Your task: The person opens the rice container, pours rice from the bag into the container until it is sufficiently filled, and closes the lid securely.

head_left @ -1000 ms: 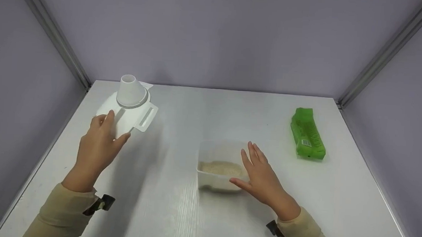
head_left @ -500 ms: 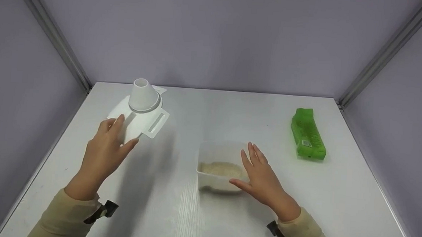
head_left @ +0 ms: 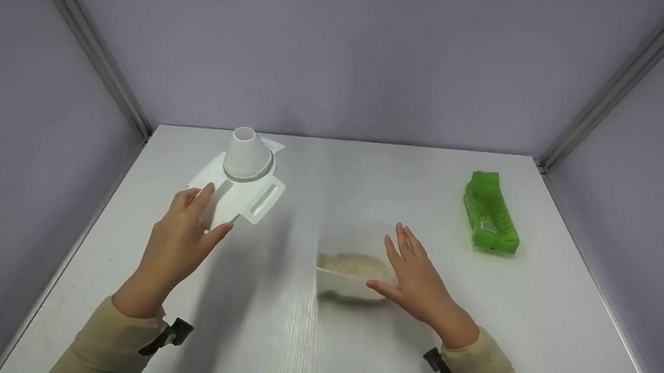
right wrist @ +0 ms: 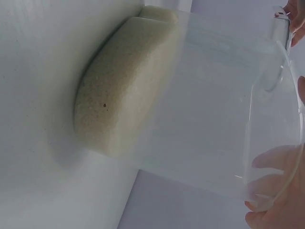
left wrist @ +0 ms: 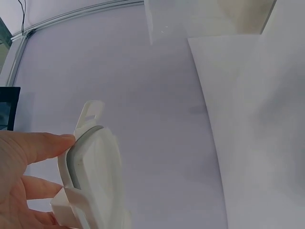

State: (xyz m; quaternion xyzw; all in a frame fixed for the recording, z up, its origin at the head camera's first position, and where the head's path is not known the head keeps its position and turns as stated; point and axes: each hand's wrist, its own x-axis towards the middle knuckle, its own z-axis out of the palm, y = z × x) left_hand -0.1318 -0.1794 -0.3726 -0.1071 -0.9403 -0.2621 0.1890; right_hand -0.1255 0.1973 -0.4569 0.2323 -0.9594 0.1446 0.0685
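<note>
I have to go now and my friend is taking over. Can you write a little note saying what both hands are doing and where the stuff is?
Left hand: holds the white lid with the funnel spout by its edge, lifted at the back left of the table.
Right hand: fingers fairly straight, resting against the right side of the clear container, steadying it.
Container: upright at the middle of the table, open on top, a shallow layer of pale grains inside.
Green packet: lies untouched at the right.
Done: lid is picked up. Left: lid is not yet on the container.

A white plastic lid with an upright funnel spout [head_left: 242, 173] is tilted, lifted at far left; a clear plastic container holding pale grain [head_left: 348, 261] stands mid-bench.
</note>
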